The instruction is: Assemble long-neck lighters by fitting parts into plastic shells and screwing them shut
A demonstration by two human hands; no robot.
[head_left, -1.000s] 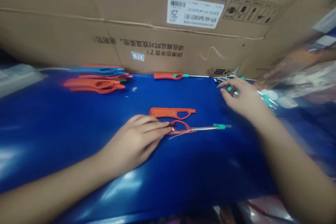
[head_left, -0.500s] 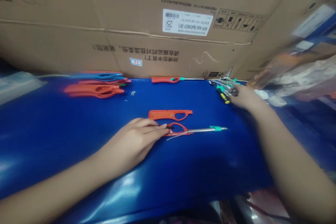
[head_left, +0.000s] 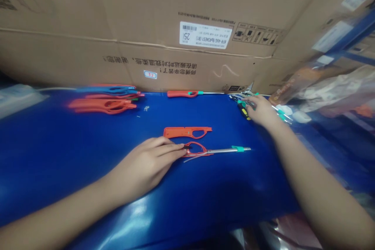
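My left hand [head_left: 149,160] is closed on the handle end of an orange lighter shell half [head_left: 209,153], pressing it to the table. A metal tube [head_left: 221,151] with a green tip piece [head_left: 238,149] extends right from the shell, and a thin pale strip hangs below. A matching orange shell half [head_left: 175,132] lies just behind it. My right hand [head_left: 262,111] reaches into a pile of metal tubes and green parts [head_left: 244,94] at the back right, fingers apart, tips partly hidden. Beside its fingers lies a black and yellow screwdriver [head_left: 244,112].
Against the large cardboard box [head_left: 131,66] lie an assembled orange lighter [head_left: 178,93] and, leftward, a stack of orange and blue lighter shells [head_left: 102,105]. Small white bits [head_left: 146,108] lie near them. Several tubes with green pieces [head_left: 283,115] are right of my right hand.
My right hand has shifted a little left and deeper over the pile, uncovering tubes on its right. My left hand keeps its hold. The view has tilted slightly upward.
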